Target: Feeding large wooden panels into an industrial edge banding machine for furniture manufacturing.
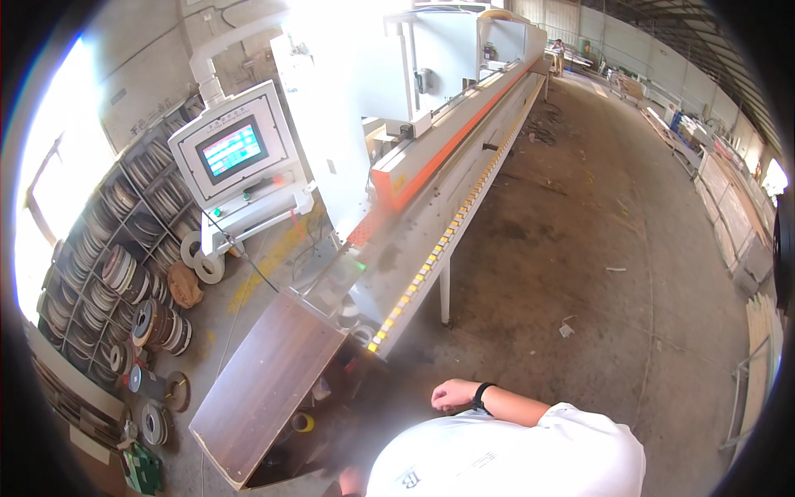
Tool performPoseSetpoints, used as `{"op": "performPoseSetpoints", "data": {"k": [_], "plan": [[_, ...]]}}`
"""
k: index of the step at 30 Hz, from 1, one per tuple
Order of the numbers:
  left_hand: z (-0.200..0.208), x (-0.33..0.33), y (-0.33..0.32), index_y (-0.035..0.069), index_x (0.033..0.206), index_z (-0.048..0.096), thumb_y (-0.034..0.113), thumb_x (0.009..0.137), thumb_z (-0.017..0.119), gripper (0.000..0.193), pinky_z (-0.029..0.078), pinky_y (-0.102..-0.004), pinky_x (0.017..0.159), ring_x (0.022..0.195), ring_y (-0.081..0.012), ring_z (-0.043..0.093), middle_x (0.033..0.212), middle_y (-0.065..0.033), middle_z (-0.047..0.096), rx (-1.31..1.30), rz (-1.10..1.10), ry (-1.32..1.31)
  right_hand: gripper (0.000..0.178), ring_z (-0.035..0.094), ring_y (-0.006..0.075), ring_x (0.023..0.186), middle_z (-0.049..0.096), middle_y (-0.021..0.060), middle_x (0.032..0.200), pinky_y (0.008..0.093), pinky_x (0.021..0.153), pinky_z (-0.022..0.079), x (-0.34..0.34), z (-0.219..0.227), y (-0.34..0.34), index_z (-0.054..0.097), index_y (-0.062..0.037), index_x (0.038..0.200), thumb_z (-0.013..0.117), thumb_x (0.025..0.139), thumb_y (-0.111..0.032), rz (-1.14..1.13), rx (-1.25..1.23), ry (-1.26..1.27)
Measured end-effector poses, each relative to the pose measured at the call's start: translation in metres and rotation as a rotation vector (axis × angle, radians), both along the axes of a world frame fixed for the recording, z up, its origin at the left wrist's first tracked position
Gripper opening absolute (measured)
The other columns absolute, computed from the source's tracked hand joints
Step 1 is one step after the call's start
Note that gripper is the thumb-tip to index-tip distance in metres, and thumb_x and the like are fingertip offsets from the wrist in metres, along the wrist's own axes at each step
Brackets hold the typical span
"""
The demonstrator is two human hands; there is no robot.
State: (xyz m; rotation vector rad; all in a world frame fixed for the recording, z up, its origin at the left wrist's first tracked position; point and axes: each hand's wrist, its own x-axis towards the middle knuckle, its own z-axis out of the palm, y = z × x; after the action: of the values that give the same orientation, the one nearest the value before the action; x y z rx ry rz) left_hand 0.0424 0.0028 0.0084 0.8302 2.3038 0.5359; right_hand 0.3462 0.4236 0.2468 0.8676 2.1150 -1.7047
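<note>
My right hand point(454, 396), with a black band at the wrist, hangs in front of my white shirt. Its fingers are curled in and nothing shows in them. Low in the view, a small blurred part of my left hand point(352, 479) appears beside the shirt; its fingers cannot be made out. Nearest to it is a brown wood-topped cabinet point(269, 385) with an open, dark side. A yellow tape roll point(304, 423) lies inside among things too dark to name. Beyond the cabinet stretches a long white machine with an orange strip point(431, 170) and a row of yellow-and-white rollers point(431, 258).
A control panel point(233, 151) with a lit screen stands left of the machine. Shelves point(124, 211) hold many edging coils, and more spools point(161, 325) sit on the floor. Stacked boards point(725, 207) line the right side. A distant person point(558, 56) stands near the machine's far end.
</note>
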Motion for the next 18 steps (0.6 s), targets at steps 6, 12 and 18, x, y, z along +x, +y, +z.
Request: {"op": "performPoseSetpoints", "data": {"k": [6, 12, 18], "plan": [[0.099, 0.013, 0.104, -0.001, 0.097, 0.068, 0.019, 0.085, 0.060, 0.025, 0.052, -0.0362, 0.082, 0.089, -0.0268, 0.066, 0.091, -0.0142, 0.069, 0.307, 0.103, -0.105, 0.028, 0.066, 0.0257, 0.101, 0.070, 0.0109, 0.108, 0.0366, 0.087, 0.050, 0.075, -0.063, 0.029, 0.070, -0.0113, 0.106, 0.061, 0.085, -0.028, -0.357, 0.300, -0.062], [0.206, -0.038, 0.160, 0.001, 0.116, 0.060, 0.010, 0.082, 0.060, 0.035, 0.045, -0.0396, 0.094, 0.108, -0.0306, 0.058, 0.113, -0.0166, 0.062, 0.505, 0.195, 0.427, 0.019, 0.070, 0.0236, 0.085, 0.073, 0.0085, 0.091, 0.0342, 0.079, 0.054, 0.181, -0.163, 0.002, 0.076, -0.0164, 0.089, 0.065, 0.074, -0.018, -0.677, 0.487, -0.355], [0.185, -0.118, 0.132, -0.001, 0.131, 0.050, 0.022, 0.075, 0.069, 0.063, 0.035, -0.0422, 0.110, 0.128, -0.0349, 0.046, 0.138, -0.0196, 0.049, 0.141, 0.118, 0.610, 0.018, 0.068, 0.0268, 0.094, 0.073, 0.0101, 0.099, 0.0344, 0.088, 0.052, 0.190, -0.154, -0.035, 0.077, -0.0171, 0.089, 0.069, 0.073, -0.016, -0.786, 0.332, -0.481]]}}
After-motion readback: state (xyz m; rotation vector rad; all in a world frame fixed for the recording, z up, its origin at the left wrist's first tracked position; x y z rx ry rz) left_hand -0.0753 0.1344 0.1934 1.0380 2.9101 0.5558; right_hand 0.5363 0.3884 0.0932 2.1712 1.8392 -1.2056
